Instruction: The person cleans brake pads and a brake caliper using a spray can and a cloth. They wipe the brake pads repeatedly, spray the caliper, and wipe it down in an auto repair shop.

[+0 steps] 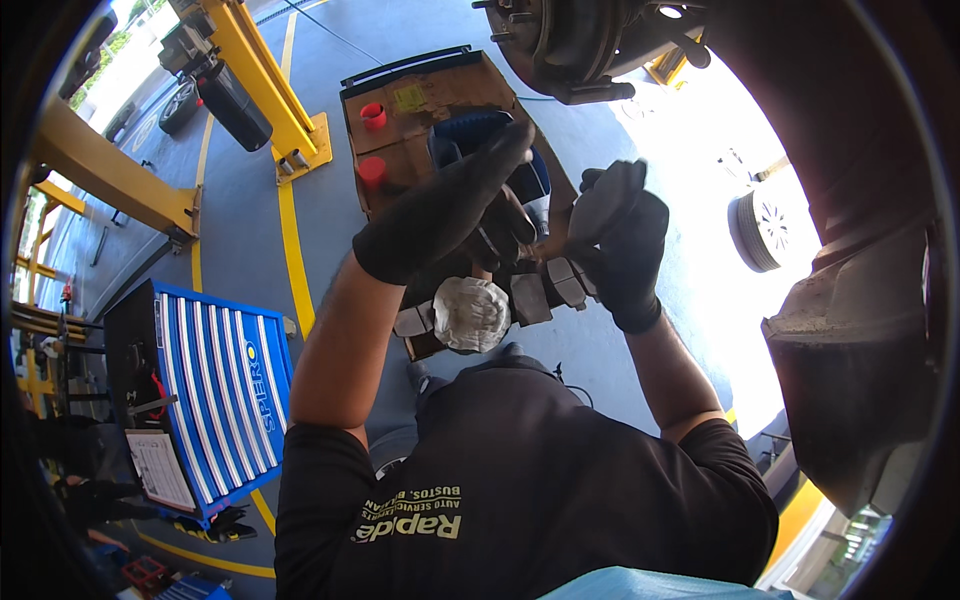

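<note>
In a black glove, my right hand (625,240) is raised and closed round a flat grey brake pad (608,200). My left hand (440,215), also gloved in black, reaches across a low cardboard-topped cart (440,75). Its fingers are dark and blurred, so their grip cannot be made out. Dark finger-like shapes (508,225) show below it; whose they are is unclear. A crumpled whitish cloth-like thing (470,315) lies nearer me, with flat grey pads (530,298) to its right and another grey pad (413,320) to its left. Behind my left hand is a blue-and-black container (470,128).
Two red round pieces, a farther one (373,115) and a nearer one (372,170), sit on the cart. A wheel hub assembly (570,40) hangs overhead at upper right. Yellow lift posts (265,80) and a blue tool cabinet (215,390) stand left. A wheel (763,230) lies right.
</note>
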Tool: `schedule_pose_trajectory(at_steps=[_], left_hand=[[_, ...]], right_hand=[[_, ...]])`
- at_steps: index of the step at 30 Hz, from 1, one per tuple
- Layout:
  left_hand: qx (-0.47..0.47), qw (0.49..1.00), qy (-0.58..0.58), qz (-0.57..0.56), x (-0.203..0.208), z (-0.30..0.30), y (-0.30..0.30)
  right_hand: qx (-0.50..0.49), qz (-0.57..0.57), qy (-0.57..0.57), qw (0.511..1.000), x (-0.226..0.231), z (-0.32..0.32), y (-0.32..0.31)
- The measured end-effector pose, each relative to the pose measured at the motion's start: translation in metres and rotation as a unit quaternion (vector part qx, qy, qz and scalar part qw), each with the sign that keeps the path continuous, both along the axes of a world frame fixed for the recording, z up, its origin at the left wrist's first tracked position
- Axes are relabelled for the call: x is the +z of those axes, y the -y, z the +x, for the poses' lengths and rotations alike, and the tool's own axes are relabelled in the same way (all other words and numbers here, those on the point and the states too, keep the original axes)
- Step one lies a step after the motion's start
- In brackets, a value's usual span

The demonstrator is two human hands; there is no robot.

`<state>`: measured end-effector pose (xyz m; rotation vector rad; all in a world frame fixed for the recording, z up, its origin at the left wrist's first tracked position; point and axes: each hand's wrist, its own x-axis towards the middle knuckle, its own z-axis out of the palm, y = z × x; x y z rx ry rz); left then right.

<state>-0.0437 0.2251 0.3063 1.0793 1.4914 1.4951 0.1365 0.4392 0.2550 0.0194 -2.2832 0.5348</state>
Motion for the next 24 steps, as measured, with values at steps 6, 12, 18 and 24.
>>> schedule_pose_trajectory(at_steps=[6,12,18,24], left_hand=[[0.110,0.984,0.085,-0.111,0.017,0.003,0.017],[0.104,0.977,0.151,-0.108,-0.036,0.006,0.044],[0.100,0.974,0.171,-0.108,-0.084,0.013,0.080],[0.121,0.975,0.154,-0.107,-0.084,0.018,0.091]], right_hand=[[0.371,-0.672,-0.091,0.635,-0.003,-0.015,-0.014],[0.397,-0.641,-0.116,0.646,0.004,-0.033,-0.024],[0.382,-0.524,-0.135,0.749,0.032,-0.047,-0.080],[0.187,-0.223,-0.109,0.950,0.085,-0.087,-0.151]])
